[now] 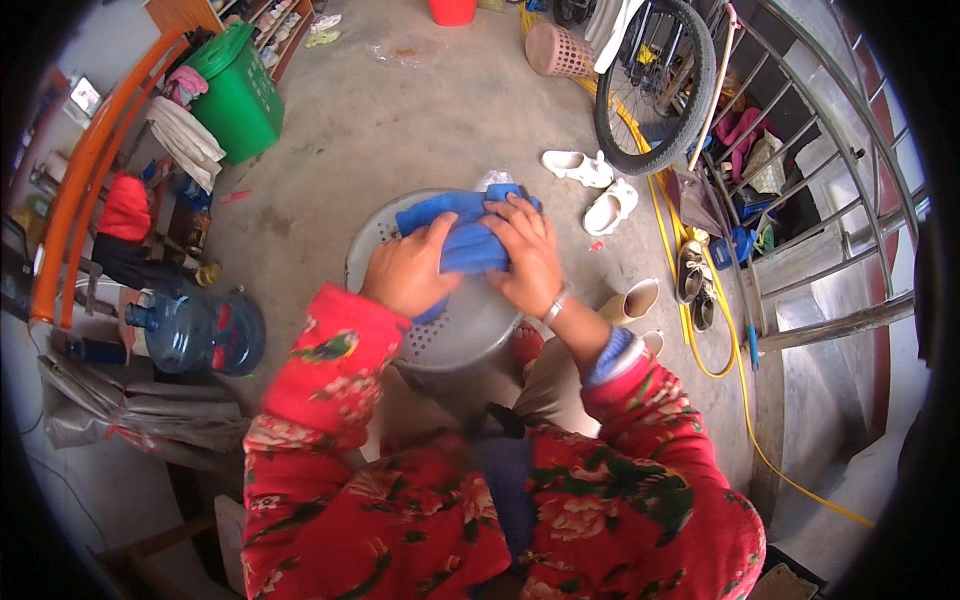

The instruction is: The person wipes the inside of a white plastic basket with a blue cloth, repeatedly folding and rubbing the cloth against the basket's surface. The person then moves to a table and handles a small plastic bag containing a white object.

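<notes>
A blue cloth (469,232) is bunched between my two hands, above a round grey metal basin or colander (472,334) with small holes in its surface. My left hand (412,266) grips the cloth's left side, thumb on top. On the right side, my right hand (529,251) holds the cloth with its fingers spread over the far edge; a bracelet is on that wrist. A bit of the blue cloth hangs below my left hand, near the holes. Something clear and crumpled, perhaps plastic (495,179), shows just beyond the cloth.
White shoes (611,208) lie ahead on the right, near a bicycle wheel (694,146) and a yellow hose (664,217). Beige boots (634,301) stand beside my leg. A large water bottle (199,330) and green bin (236,97) are on the left; a metal railing (810,176) is on the right.
</notes>
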